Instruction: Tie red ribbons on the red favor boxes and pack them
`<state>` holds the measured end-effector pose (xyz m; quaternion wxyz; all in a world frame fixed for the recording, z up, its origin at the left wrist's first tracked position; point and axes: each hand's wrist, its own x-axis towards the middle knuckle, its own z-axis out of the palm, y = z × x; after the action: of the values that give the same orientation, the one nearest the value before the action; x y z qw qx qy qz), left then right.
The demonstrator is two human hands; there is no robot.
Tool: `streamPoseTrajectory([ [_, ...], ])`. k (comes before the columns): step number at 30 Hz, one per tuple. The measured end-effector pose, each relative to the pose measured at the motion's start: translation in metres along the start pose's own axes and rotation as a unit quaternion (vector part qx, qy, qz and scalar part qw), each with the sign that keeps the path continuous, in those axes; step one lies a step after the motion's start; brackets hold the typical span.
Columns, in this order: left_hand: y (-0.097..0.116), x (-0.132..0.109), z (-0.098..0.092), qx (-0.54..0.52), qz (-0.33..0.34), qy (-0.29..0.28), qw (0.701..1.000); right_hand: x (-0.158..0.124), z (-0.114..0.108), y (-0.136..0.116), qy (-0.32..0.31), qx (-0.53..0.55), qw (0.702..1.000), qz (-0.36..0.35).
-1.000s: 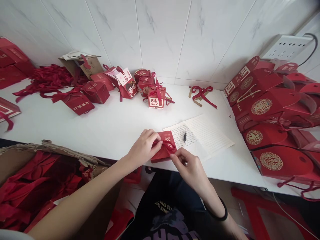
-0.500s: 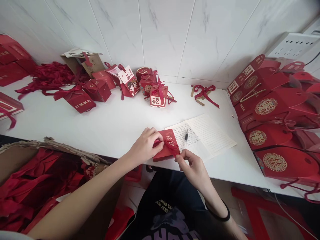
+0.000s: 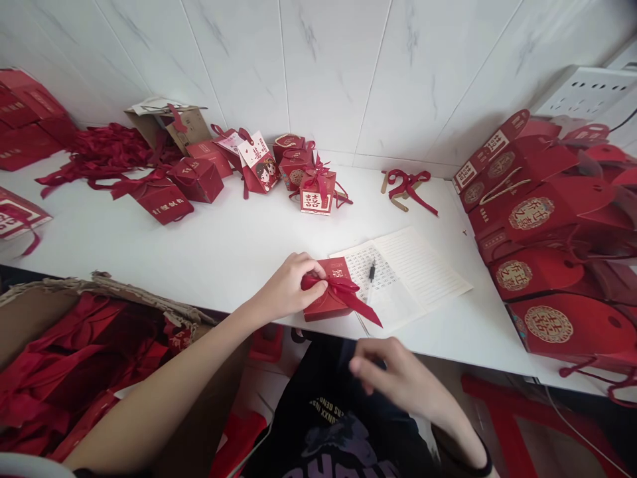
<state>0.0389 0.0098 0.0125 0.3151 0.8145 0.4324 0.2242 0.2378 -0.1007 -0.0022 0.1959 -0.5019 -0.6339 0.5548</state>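
White table (image 3: 239, 249), marbled wall (image 3: 328, 73) at twelve o'clock. Red box (image 3: 323, 310) on six o'clock edge; left hand (image 3: 291, 285), its nine o'clock, pinching ribbon bow (image 3: 346, 289). Right hand (image 3: 393, 372) apart, five o'clock, curled, blurred; can't tell if closed.

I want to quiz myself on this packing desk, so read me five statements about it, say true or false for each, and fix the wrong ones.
1. The left hand pinches the ribbon bow on the small red box. True.
2. The right hand holds the tail of the ribbon bow. False: it is apart from both bow and box.
3. A pen lies on the open notebook. True.
4. The socket strip is black. False: it is white.
5. The cardboard carton has red things inside. True.
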Motion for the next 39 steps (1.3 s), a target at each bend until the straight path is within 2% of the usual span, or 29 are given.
streamPoseTrajectory([
  [2, 0.001, 0.001, -0.004, -0.022, -0.018, -0.015, 0.999, 0.003, 0.016, -0.009, -0.048, -0.031, 0.997, -0.042],
  [3, 0.001, 0.001, -0.006, -0.027, -0.026, -0.018, 0.999, 0.007, 0.026, -0.013, -0.037, -0.054, 0.994, -0.085],
  [4, 0.001, 0.001, -0.007, -0.031, -0.031, -0.018, 0.999, 0.013, 0.035, -0.016, 0.001, -0.087, 0.986, -0.140],
  [6, 0.001, 0.001, -0.008, -0.032, -0.037, -0.013, 0.999, 0.029, 0.052, -0.020, 0.108, -0.182, 0.940, -0.268],
  [8, 0.001, 0.000, -0.009, -0.032, -0.035, -0.011, 0.999, 0.046, 0.063, -0.022, 0.193, -0.285, 0.865, -0.364],
  [10, 0.000, 0.000, -0.009, -0.039, -0.032, -0.018, 0.999, 0.062, 0.069, -0.022, 0.242, -0.362, 0.809, -0.395],
  [13, -0.004, 0.001, -0.010, -0.055, -0.029, -0.036, 0.997, 0.078, 0.071, -0.018, 0.306, -0.420, 0.770, -0.371],
  [22, -0.011, 0.004, -0.009, -0.061, -0.017, -0.044, 0.997, 0.084, 0.070, -0.010, 0.400, -0.388, 0.753, -0.349],
  [29, -0.007, 0.000, -0.007, -0.034, 0.008, -0.028, 0.999, 0.079, 0.054, -0.004, 0.351, -0.249, 0.786, -0.443],
  [33, -0.005, -0.001, -0.003, 0.002, 0.017, -0.006, 1.000, 0.075, 0.052, 0.005, 0.352, -0.190, 0.783, -0.476],
  [39, -0.005, -0.003, 0.006, -0.005, 0.004, 0.036, 0.999, 0.077, 0.054, 0.012, 0.364, -0.168, 0.769, -0.498],
])
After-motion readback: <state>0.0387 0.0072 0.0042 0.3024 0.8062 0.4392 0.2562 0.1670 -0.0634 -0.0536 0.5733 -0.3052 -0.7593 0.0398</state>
